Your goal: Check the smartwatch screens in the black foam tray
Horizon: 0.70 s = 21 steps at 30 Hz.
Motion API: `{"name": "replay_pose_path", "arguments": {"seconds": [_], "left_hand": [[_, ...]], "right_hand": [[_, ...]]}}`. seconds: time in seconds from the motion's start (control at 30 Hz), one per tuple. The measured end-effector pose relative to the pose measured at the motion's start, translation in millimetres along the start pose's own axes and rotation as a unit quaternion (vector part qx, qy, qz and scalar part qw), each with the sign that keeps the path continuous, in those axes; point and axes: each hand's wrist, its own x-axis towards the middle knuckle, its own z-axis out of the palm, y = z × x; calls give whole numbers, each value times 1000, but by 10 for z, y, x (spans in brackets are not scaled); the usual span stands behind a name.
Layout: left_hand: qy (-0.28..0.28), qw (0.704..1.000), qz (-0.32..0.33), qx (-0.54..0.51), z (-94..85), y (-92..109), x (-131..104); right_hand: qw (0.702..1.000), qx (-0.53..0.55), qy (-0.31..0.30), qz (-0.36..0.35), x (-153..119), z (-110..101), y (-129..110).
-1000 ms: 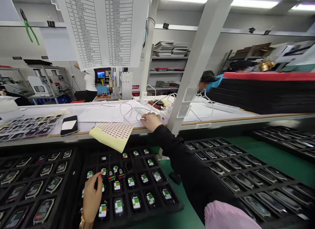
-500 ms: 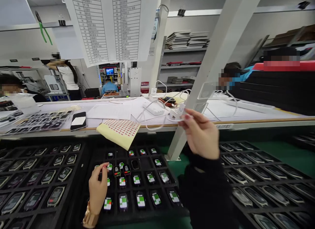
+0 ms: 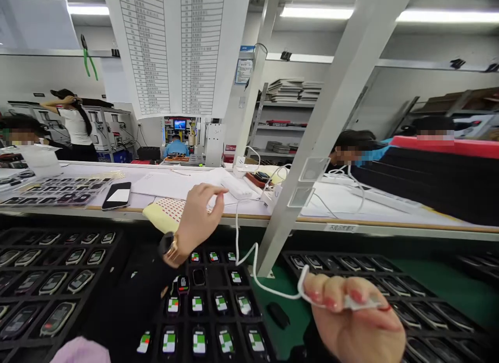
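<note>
My right hand [image 3: 353,324] is closed low on the right, its fingers wrapped round the end of a white cable [image 3: 268,288]. A flat white piece at that end shows between the fingers. The cable hangs in bends from the shelf edge near a white plug [image 3: 270,196]. My left hand [image 3: 200,212] is raised at the shelf edge, thumb and forefinger apart, with nothing visible in it. It partly covers a yellow sheet of red stickers [image 3: 159,221], and a white power strip [image 3: 236,188] lies just beyond the fingertips. Below is a black foam tray [image 3: 216,274] of smartwatches [image 3: 197,303] with lit screens.
A white post [image 3: 284,222] stands between my hands. More watch trays lie left [image 3: 23,285] and right [image 3: 421,300]. A phone [image 3: 117,195] rests on the shelf. A small black object [image 3: 278,315] lies on the green surface. People sit and stand beyond.
My right hand has moved from the plug at the shelf down and right, drawing the cable out. My left hand has risen from the watches to the shelf edge. The view has shifted upward.
</note>
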Motion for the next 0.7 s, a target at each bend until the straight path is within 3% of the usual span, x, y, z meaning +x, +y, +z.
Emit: {"name": "replay_pose_path", "arguments": {"seconds": [0.1,0.27,0.4,0.53,0.7], "left_hand": [[-132,985,-34,102,401,-101,330],[-217,956,-101,172,1095,-409,708],[-297,919,-174,193,1539,-626,864],[-343,895,-199,205,1774,-673,870],[-376,879,-182,230,1758,-639,952]], "right_hand": [[996,-68,-43,-27,-110,2,-21],[973,-165,-154,-48,-196,64,-11],[963,-187,-183,-59,-220,207,68],[950,-214,-221,-57,-234,310,152],[945,-252,-202,-50,-159,270,155]]}}
